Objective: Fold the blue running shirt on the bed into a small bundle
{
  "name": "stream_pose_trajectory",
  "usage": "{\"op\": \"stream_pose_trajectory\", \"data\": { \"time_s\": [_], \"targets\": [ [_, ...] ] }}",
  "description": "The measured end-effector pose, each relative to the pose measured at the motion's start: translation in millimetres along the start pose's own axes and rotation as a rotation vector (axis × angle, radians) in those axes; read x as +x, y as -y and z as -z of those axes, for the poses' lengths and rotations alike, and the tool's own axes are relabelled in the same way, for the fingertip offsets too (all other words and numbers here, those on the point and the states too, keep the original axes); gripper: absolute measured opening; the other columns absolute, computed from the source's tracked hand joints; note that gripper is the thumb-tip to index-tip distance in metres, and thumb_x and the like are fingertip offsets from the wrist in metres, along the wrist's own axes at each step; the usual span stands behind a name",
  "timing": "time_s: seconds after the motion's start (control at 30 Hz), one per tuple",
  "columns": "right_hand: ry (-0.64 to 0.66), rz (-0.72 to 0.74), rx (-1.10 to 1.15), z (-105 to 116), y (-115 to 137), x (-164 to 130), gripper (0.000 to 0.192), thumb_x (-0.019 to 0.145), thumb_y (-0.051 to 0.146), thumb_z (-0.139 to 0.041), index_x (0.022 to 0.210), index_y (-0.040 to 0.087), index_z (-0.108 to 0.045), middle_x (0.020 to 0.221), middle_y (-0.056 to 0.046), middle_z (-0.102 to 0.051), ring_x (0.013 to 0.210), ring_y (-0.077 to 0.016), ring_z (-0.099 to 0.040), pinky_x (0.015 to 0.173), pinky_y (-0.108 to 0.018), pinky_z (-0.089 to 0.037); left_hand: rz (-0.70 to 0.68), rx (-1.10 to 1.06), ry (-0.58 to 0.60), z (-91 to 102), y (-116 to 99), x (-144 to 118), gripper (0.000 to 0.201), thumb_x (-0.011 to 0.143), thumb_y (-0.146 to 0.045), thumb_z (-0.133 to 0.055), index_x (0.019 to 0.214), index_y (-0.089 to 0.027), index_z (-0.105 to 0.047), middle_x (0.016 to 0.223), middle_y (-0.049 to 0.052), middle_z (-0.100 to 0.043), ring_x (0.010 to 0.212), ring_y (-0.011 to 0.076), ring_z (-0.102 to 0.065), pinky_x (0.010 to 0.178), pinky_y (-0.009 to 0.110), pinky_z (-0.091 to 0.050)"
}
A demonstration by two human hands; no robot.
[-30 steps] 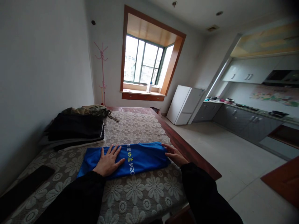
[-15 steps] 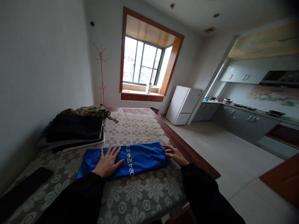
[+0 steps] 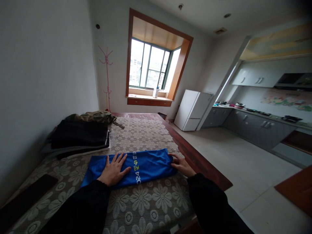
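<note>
**A:** While the left hand (image 3: 114, 170) lies flat with fingers spread on the blue shirt (image 3: 143, 165), the right hand (image 3: 181, 165) curls its fingers around the shirt's right end. It's a long folded strip on the lace tablecloth (image 3: 146, 201), near the table's right edge.

**B:** My guess is that if the right end gets pulled while the left palm isn't pressing hard, the slippery fabric bunches or the fold skews. The cloth underneath could drag along too. The pile of dark clothes (image 3: 78, 136) sits well apart.
</note>
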State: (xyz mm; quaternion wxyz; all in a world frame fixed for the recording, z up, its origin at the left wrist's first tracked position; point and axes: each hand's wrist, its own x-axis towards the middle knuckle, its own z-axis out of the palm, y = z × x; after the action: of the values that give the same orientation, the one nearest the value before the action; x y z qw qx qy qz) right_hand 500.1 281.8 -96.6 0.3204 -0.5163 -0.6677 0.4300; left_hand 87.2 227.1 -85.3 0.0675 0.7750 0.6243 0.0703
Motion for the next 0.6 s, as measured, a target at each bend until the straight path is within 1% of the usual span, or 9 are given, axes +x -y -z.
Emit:
{"op": "stream_pose_trajectory", "data": {
  "time_s": [0.07,0.13,0.2,0.23,0.33,0.4,0.47,0.53,0.6],
  "targets": [
    [-0.017,0.003,0.067,-0.2,-2.3,-0.6,0.051,0.072,0.042,-0.073,0.120,0.025,-0.067,0.074,0.003,-0.059,0.067,-0.0176,-0.056,0.064,-0.032,-0.046,0.002,-0.002,0.002,-0.6,0.3,0.1,0.075,0.098,-0.068,-0.032,0.161,-0.027,-0.032,0.171,0.008,-0.025,0.159,0.0357,-0.013,0.122,0.072,-0.006],
    [-0.046,-0.016,0.109,-0.8,-2.9,-0.9,0.042,0.071,0.043,-0.075,0.109,0.024,-0.070,0.087,-0.001,-0.064,0.076,-0.0186,-0.059,0.068,-0.032,-0.048,0.006,-0.003,0.004,-1.0,0.6,0.2,0.076,0.098,-0.068,-0.032,0.161,-0.026,-0.031,0.170,0.008,-0.026,0.159,0.0358,-0.013,0.122,0.072,-0.007],
    [-0.058,-0.052,0.121,-2.3,-1.4,0.8,0.039,0.070,0.044,-0.077,0.103,0.024,-0.070,0.099,-0.003,-0.067,0.082,-0.0193,-0.061,0.070,-0.032,-0.050,0.005,-0.007,0.004,-1.3,0.9,0.3,0.077,0.097,-0.068,-0.032,0.161,-0.026,-0.031,0.170,0.009,-0.026,0.159,0.0362,-0.012,0.122,0.072,-0.008],
    [-0.059,-0.064,0.110,-3.2,0.0,2.3,0.038,0.069,0.044,-0.078,0.100,0.023,-0.071,0.101,-0.004,-0.067,0.081,-0.0190,-0.061,0.069,-0.031,-0.049,0.002,-0.009,0.003,-1.5,1.2,0.3,0.077,0.097,-0.068,-0.032,0.161,-0.025,-0.031,0.170,0.009,-0.027,0.159,0.0364,-0.012,0.122,0.072,-0.008],
    [-0.035,-0.043,0.035,-6.2,3.5,7.7,0.027,0.066,0.035,-0.076,0.090,0.022,-0.072,0.092,-0.002,-0.067,0.075,-0.0174,-0.059,0.066,-0.030,-0.047,-0.007,-0.015,-0.009,-2.1,2.4,0.0,0.078,0.097,-0.069,-0.031,0.162,-0.025,-0.030,0.170,0.010,-0.026,0.159,0.0370,-0.012,0.121,0.073,-0.009],
    [-0.004,-0.046,-0.005,-7.1,3.6,9.2,0.028,0.066,0.029,-0.069,0.092,0.023,-0.075,0.087,-0.001,-0.068,0.071,-0.0171,-0.057,0.064,-0.030,-0.045,-0.009,-0.019,-0.016,-2.5,3.2,-0.2,0.078,0.097,-0.070,-0.031,0.162,-0.025,-0.030,0.170,0.011,-0.026,0.159,0.0370,-0.012,0.121,0.073,-0.009],
    [0.002,-0.073,-0.016,-6.7,1.3,7.8,0.040,0.066,0.028,-0.064,0.104,0.025,-0.077,0.090,-0.001,-0.071,0.068,-0.0172,-0.056,0.062,-0.031,-0.045,-0.010,-0.027,-0.010,-2.4,3.3,-0.1,0.079,0.097,-0.070,-0.031,0.162,-0.025,-0.030,0.170,0.011,-0.027,0.159,0.0370,-0.013,0.121,0.073,-0.008],
    [-0.033,-0.075,0.000,-5.6,-1.8,4.6,0.049,0.066,0.029,-0.064,0.114,0.027,-0.076,0.098,-0.002,-0.073,0.070,-0.0188,-0.057,0.065,-0.033,-0.047,-0.009,-0.039,0.005,-1.4,2.2,0.4,0.080,0.096,-0.071,-0.032,0.161,-0.024,-0.030,0.170,0.011,-0.029,0.158,0.0371,-0.014,0.121,0.073,-0.009],
    [-0.062,-0.059,0.023,-4.9,-3.8,1.6,0.050,0.067,0.032,-0.065,0.116,0.027,-0.076,0.100,-0.003,-0.073,0.077,-0.0209,-0.060,0.069,-0.034,-0.048,-0.005,-0.056,0.015,1.5,0.3,0.7,0.079,0.096,-0.069,-0.035,0.161,-0.023,-0.032,0.170,0.011,-0.029,0.158,0.0374,-0.017,0.121,0.072,-0.009]
  ]
}}
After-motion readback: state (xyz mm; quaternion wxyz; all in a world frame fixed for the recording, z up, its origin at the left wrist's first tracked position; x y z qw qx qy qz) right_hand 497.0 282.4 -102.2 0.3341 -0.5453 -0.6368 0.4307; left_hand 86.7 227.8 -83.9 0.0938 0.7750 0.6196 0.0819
